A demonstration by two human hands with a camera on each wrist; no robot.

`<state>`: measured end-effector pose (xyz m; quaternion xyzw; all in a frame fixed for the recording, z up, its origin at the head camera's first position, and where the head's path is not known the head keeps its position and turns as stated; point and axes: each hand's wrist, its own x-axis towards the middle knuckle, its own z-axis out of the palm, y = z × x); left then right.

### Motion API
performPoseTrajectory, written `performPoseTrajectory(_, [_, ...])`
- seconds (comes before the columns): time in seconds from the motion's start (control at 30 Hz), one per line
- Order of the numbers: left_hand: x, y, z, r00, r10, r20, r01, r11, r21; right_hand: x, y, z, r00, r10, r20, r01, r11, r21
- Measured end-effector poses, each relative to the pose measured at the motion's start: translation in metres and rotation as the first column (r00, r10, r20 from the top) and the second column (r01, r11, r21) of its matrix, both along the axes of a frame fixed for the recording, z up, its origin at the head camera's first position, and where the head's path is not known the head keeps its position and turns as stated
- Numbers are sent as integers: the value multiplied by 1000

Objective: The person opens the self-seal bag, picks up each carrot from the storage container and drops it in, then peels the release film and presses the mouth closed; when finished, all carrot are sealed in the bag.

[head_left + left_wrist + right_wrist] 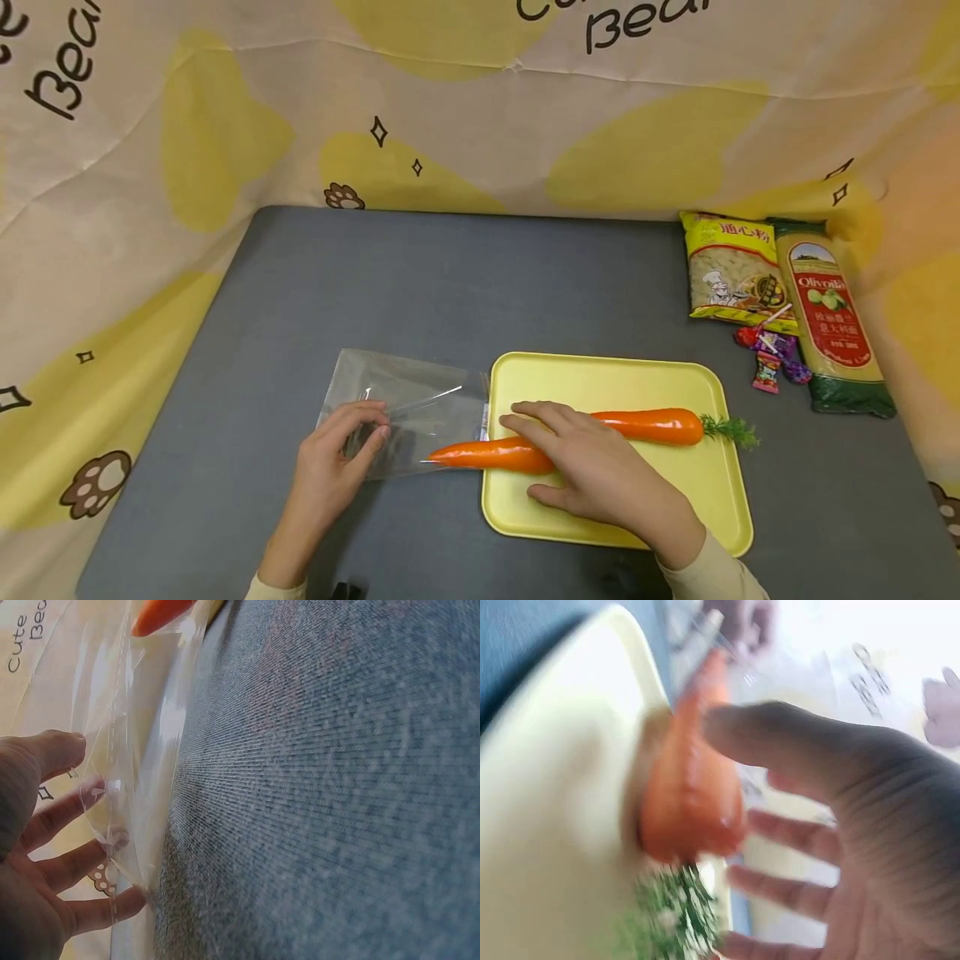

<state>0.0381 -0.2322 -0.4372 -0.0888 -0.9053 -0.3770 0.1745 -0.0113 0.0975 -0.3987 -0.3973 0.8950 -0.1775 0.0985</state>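
My left hand [337, 450] is at the left part of a clear plastic bag [405, 375], with its relaxed fingers touching the film. In the left wrist view, the thumb stands apart from the other fingers. My right hand [577, 458] lies spread over an orange carrot [502, 455], fingers on the far side and thumb on the near side. The carrot's pointed tip overlaps the bag's near right part. A leafy carrot end [660, 426] shows beyond the hand; whether both belong to one carrot I cannot tell. Beneath lies a yellow tray [615, 375].
At the back right lie a yellow pasta packet [738, 267] and a long pasta pack [836, 325] with a red label. Several wrapped candies [767, 371] sit in front of them. A patterned cloth [450, 108] hangs behind the grey tabletop [465, 283].
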Motion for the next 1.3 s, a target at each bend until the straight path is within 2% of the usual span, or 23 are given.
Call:
performPoseTrajectory(0.07, [0, 1, 0, 1000, 2, -1, -2, 1000, -3, 1, 13, 2, 997, -58, 50, 57, 998, 27])
performPoseTrajectory(0.17, [0, 1, -1, 1000, 1, -3, -1, 1000, -4, 4, 29, 1, 993, -102, 58, 100, 995, 26])
performPoseTrajectory(0.43, [-1, 1, 0, 1000, 17, 22, -17, 1000, -19, 9, 38, -14, 987, -128, -95, 130, 991, 12])
performPoseTrajectory(0.6, [-1, 2, 0, 999, 21, 45, -21, 1000, -15, 7, 29, -22, 974, -150, -172, 142, 988, -58])
performPoseTrajectory(0.77, [-1, 3, 0, 999, 14, 31, -13, 1000, -9, 6, 15, -23, 966, -145, -215, 114, 982, -151])
performPoseTrajectory(0.97, [0, 3, -1, 1000, -1, -17, 1, 1000, 0, 12, -11, -17, 979, -85, -185, 37, 968, -250])
performPoseTrajectory(1.17, [1, 3, 0, 999, -3, -45, 4, 1000, 11, 22, -28, -21, 989, 44, -139, -84, 951, -298])
performPoseTrajectory(1.23, [1, 4, 0, 999, 0, -49, 0, 1000, 13, 24, -28, -22, 993, 54, -105, -83, 950, -300])
performPoseTrajectory(1.3, [1, 4, 0, 999, 2, -53, -2, 1000, 13, 25, -25, -23, 998, 34, -47, -47, 951, -305])
